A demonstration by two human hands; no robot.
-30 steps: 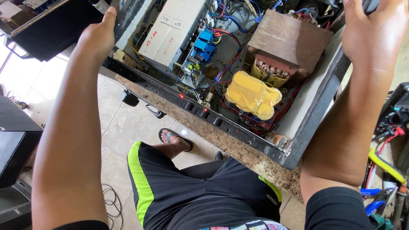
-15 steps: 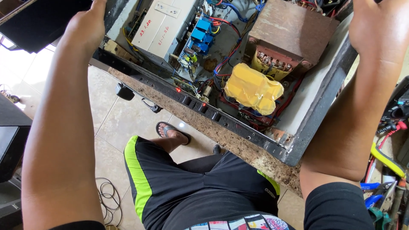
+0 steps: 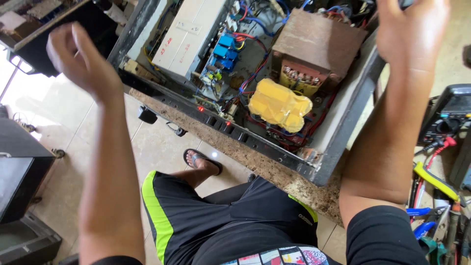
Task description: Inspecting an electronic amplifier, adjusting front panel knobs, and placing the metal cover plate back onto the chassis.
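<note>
Open metal case sits centre-top on the stone counter, lid off so the innards show. Left hand upper left, fingers loosely curled, holding nothing. Right hand upper right at the case's edge; fingers cropped, can't tell.

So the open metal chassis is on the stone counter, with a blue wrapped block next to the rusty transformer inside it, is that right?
Not quite. The head view shows the wrapped block is yellow, not blue. It does sit beside the rusty transformer inside the open metal chassis on the stone counter.
</note>
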